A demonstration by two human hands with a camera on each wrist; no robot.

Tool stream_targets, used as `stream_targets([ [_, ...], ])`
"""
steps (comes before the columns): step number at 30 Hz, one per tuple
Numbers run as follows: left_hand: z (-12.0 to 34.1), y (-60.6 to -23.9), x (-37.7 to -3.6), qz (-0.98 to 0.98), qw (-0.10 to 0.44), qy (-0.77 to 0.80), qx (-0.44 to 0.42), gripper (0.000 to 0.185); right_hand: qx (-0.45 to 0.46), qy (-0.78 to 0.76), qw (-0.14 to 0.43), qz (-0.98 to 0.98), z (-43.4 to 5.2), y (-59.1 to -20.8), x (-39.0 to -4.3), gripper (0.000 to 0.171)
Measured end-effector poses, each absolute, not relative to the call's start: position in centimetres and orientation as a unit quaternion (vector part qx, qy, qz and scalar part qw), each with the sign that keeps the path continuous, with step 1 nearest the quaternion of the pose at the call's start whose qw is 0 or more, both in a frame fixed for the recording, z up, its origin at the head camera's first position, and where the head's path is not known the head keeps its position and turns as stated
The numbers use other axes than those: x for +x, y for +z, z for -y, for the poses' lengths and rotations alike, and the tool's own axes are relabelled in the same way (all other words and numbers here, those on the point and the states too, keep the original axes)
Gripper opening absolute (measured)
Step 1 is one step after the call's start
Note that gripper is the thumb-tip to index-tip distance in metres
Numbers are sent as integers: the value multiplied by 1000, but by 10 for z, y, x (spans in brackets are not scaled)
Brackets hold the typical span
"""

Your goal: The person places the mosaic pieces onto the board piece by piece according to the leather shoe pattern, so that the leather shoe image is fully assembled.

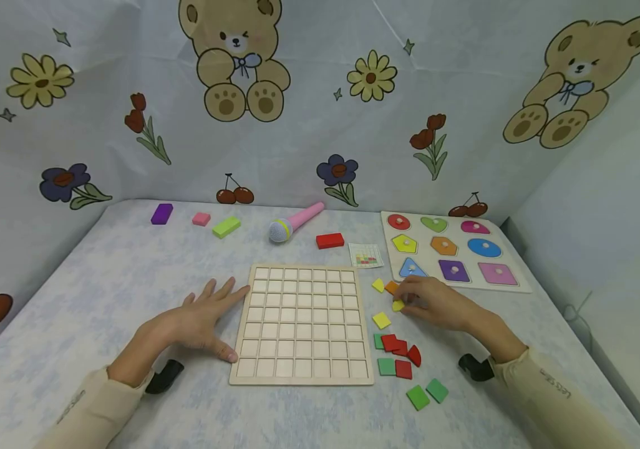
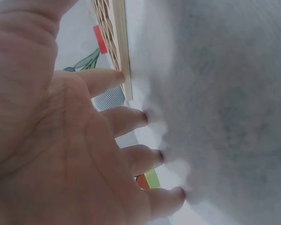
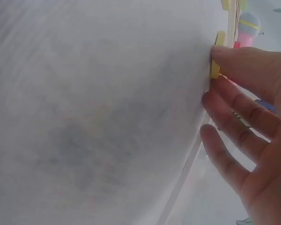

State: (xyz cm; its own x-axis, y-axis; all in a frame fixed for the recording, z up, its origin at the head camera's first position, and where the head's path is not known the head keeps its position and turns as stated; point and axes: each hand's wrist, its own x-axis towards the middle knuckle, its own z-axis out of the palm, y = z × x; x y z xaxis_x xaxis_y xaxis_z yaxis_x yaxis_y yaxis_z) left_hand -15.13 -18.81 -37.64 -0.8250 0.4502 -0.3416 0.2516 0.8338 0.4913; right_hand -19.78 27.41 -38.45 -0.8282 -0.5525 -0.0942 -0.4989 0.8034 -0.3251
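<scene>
A wooden grid board point(image 1: 304, 324) with square cells lies on the table. My left hand point(image 1: 196, 321) is spread at its left side, thumb and index finger at the frame; in the left wrist view the fingers are straight and the palm point(image 2: 61, 136) holds nothing. To the right of the board, my right hand point(image 1: 438, 304) pinches a small yellow tile point(image 3: 216, 58) between thumb and index finger, low at the tabletop. Beside those fingers lie an orange tile point(image 1: 391, 287), partly covered, and a yellow piece point(image 1: 378, 285). A yellow square tile point(image 1: 382, 320) is nearer me.
Several red tiles point(image 1: 403, 369) and green tiles point(image 1: 418, 397) lie right of the board. A shape puzzle point(image 1: 429, 252) stands behind my right hand, next to a printed card point(image 1: 365, 255). Farther back are a toy microphone point(image 1: 296, 222), a red block point(image 1: 330, 241) and a green block point(image 1: 226, 227).
</scene>
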Motion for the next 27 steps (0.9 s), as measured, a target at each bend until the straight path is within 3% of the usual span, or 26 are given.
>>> stream_targets([
  [8, 187, -374, -150, -930, 235, 211, 190, 126, -267, -130, 72, -952, -251, -366, -198, 25],
  [27, 189, -375, -149, -932, 227, 209, 192, 125, -399, -133, 80, -904, -128, -356, -216, 18],
])
